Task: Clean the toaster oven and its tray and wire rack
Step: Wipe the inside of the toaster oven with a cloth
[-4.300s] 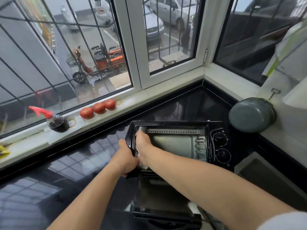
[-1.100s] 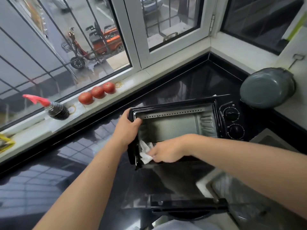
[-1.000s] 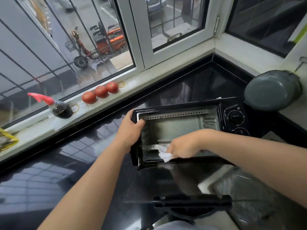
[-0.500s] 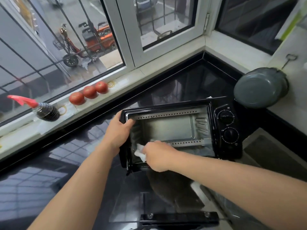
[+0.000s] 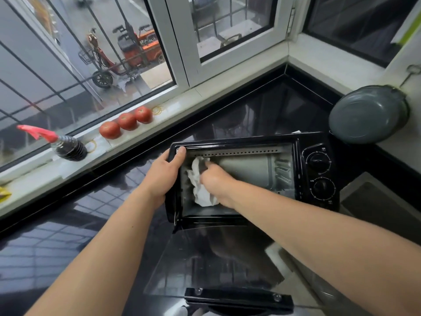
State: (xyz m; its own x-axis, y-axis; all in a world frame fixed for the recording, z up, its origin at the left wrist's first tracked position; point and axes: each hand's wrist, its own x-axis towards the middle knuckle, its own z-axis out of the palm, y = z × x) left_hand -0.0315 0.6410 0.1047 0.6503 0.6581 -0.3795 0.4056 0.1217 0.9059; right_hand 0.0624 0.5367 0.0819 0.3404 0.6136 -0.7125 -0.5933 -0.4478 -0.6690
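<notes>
Black toaster oven [image 5: 314, 144] sits on the dark glossy countertop [image 5: 68, 236], right of centre, near the far corner. Glass door [image 5: 205, 258] is dropped fully open toward the near side, handle at the near edge. Two control knobs on the oven's right panel.

Left hand [image 5: 163, 176] grips the oven's left front frame, thumb hooked over the top left corner, fingers wrapped around the outer side.

Right hand [image 5: 215, 181] is inside the cavity at its left side, fingers curled round a crumpled white paper towel [image 5: 200, 190], pressing it against the left inner wall. Fingertips are partly hidden by the towel.

No tray or wire rack visible in the cavity; side rack guides show on the right inner wall.

On the white windowsill [image 5: 227, 87], far left: three tomatoes [image 5: 126, 120] in a row, touching, and a dark bottle with red cap [image 5: 66, 148] lying on its side. Grey pan [image 5: 368, 114] hangs on the wall at far right.
</notes>
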